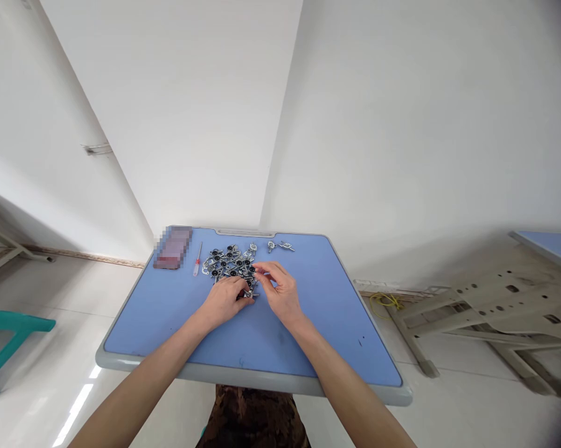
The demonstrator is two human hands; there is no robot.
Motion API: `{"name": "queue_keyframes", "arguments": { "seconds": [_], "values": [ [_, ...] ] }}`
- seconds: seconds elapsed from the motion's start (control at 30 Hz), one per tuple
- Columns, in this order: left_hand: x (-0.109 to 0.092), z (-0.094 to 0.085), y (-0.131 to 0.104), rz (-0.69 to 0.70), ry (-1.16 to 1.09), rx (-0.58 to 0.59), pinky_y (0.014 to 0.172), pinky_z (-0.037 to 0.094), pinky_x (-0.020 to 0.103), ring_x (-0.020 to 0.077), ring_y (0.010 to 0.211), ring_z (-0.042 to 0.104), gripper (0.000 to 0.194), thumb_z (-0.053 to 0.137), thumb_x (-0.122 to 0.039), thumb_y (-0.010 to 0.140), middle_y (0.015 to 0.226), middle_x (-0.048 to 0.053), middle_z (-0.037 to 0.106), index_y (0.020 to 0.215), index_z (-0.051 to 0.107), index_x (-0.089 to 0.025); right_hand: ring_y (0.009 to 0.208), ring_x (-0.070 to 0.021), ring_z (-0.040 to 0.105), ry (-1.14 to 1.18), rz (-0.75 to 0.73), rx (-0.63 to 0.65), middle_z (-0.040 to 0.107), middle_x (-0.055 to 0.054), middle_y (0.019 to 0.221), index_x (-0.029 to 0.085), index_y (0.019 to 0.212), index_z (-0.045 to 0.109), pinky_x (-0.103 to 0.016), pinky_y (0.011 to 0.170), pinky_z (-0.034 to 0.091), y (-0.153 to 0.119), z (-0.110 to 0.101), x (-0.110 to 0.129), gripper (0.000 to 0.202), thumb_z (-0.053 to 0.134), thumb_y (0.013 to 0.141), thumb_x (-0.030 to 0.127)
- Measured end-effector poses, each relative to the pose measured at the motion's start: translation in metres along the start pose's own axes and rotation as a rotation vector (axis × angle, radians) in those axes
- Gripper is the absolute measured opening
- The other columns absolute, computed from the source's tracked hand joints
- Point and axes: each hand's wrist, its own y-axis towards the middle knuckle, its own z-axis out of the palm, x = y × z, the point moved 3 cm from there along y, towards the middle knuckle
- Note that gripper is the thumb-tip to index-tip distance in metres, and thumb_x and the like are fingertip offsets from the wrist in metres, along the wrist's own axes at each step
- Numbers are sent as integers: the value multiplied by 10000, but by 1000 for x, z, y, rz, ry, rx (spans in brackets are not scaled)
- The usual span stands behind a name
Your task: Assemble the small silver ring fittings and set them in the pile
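A pile of small silvery metal parts with black round discs (223,264) lies on the blue table top (187,330). My left hand (225,300) rests at the near edge of the pile, its fingers curled round one metal part (249,294) that pokes out past the fingertips. On the pile's right side, my right hand (280,289) has thumb and fingers drawn together beside a black disc. Whatever is between those fingertips is too small to make out.
A screwdriver (197,261) with a red and clear handle lies left of the pile, beside a blurred-out flat object (173,247). Several separate metal parts (287,246) sit near the table's back edge. A wall (206,124) stands behind; a green stool (17,323) is at left, another desk (551,246) at right.
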Motion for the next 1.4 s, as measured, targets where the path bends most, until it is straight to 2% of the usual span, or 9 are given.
{"name": "queue_keyframes", "arguments": {
  "seconds": [0.17, 0.3, 0.4, 0.7, 0.9, 1.1, 1.27, 1.4],
  "values": [
    [1, 0, 0, -6, -2, 5, 683, 397, 285, 170, 747, 570, 133, 627, -297, 780, 807, 10, 616, 813, 561, -187, 799, -150, 633, 80, 59, 81, 634, -43, 924, 243, 1152, 545, -315, 755, 544, -2, 3, -3, 278, 426, 900, 254],
    [1, 1, 0, -2, -4, -1, 657, 391, 278, 169, 739, 567, 136, 625, -303, 782, 795, 9, 610, 802, 556, -186, 847, -159, 603, 4, 18, 90, 613, -47, 949, 248, 1116, 565, -304, 738, 540, -2, 2, 1, 256, 468, 880, 270],
    [1, 1, 0, -2, -4, -14, 657, 388, 276, 167, 738, 563, 135, 622, -299, 784, 798, 8, 608, 785, 549, -185, 799, -152, 574, -43, -9, 67, 575, -54, 959, 250, 1082, 591, -294, 692, 529, 0, 0, 3, 239, 482, 870, 267],
    [1, 0, 1, -3, -3, 6, 648, 387, 270, 164, 726, 561, 139, 621, -307, 784, 782, 5, 605, 796, 553, -186, 846, -151, 569, -12, 21, 153, 590, -45, 957, 244, 1205, 489, -306, 755, 517, 0, 1, 0, 319, 394, 900, 230],
    [0, 0, 1, 2, -3, -2, 644, 390, 273, 162, 717, 559, 136, 614, -299, 785, 773, 6, 599, 766, 545, -184, 811, -161, 558, -83, 9, 125, 565, -46, 908, 259, 1180, 540, -319, 738, 511, 1, 0, 1, 312, 432, 888, 246],
    [1, 0, 1, -8, -6, 5, 638, 390, 272, 161, 716, 556, 143, 622, -309, 779, 779, 6, 602, 786, 551, -185, 863, -157, 566, -43, 12, 162, 584, -44, 959, 251, 1257, 460, -309, 744, 509, 0, 0, 0, 366, 374, 905, 205],
    [0, 0, 1, -1, -3, -1, 628, 383, 263, 159, 711, 555, 137, 610, -301, 786, 766, 8, 593, 767, 547, -181, 809, -162, 552, -111, -17, 128, 557, -54, 931, 256, 1198, 519, -312, 714, 510, 0, -1, 2, 321, 444, 886, 249],
    [1, 0, 1, -4, -4, 5, 622, 381, 260, 158, 711, 551, 137, 625, -297, 774, 772, 4, 595, 787, 549, -184, 835, -164, 557, -73, 4, 140, 566, -47, 921, 262, 1227, 499, -324, 745, 508, 1, -1, 0, 345, 391, 902, 218]
  ]
}}
